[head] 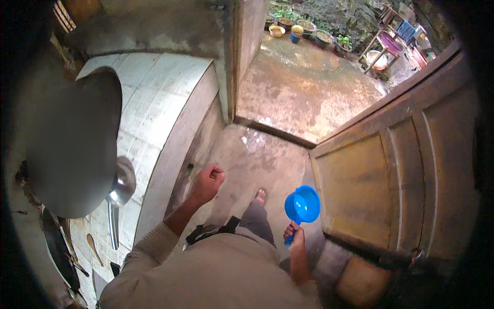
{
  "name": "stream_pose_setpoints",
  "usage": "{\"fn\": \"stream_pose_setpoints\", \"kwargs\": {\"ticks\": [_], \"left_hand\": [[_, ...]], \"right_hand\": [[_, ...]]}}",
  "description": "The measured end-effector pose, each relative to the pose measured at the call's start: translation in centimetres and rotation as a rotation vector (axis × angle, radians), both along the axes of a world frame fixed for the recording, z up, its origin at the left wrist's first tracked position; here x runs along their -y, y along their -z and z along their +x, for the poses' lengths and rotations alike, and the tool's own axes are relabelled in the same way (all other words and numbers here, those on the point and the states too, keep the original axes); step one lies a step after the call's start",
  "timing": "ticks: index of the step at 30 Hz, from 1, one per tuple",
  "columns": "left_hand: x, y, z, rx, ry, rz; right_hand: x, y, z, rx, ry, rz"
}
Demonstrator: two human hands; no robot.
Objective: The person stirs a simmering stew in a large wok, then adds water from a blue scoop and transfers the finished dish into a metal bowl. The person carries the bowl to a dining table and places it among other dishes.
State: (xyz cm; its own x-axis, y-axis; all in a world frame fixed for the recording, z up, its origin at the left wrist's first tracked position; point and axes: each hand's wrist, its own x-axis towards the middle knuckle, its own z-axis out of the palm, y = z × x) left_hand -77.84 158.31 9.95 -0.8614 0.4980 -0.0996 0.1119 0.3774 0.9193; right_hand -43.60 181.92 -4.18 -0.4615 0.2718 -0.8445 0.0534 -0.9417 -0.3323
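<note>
My right hand grips the handle of a blue plastic dipper, held out low at my right side. The dipper's round mouth faces up toward me; bright glints show inside, and whether it holds water I cannot tell. My left hand hangs in front of me with its fingers curled in and nothing visible in them. It is near the edge of a white-tiled counter, apart from it.
An open wooden door stands at right, beside a raised threshold to a wet concrete yard. Potted plants and a wooden rack stand outside. A metal ladle and a wooden spoon lie on the counter near a blurred grey shape.
</note>
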Motion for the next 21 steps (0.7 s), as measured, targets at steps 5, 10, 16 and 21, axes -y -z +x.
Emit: {"fn": "stream_pose_setpoints", "kwargs": {"ticks": [5,10,16,21], "left_hand": [[-10.6,-6.6,-8.0,-0.14,-0.187,0.123],[-15.1,-14.3,-18.0,-0.528,-0.281,0.227],[-18.6,-22.4,-33.4,-1.146,-0.407,0.178],[-23.3,-24.3,-43.4,-1.265,-0.549,0.099]], "right_hand": [[-12.2,-6.2,-10.9,-0.085,-0.253,0.176],[-21.1,-11.5,-25.2,-0.142,-0.345,0.342],[-25.9,-17.3,-44.4,-0.424,-0.435,0.393],[-28.8,-21.8,-53.7,-0.43,-0.428,0.468]]}}
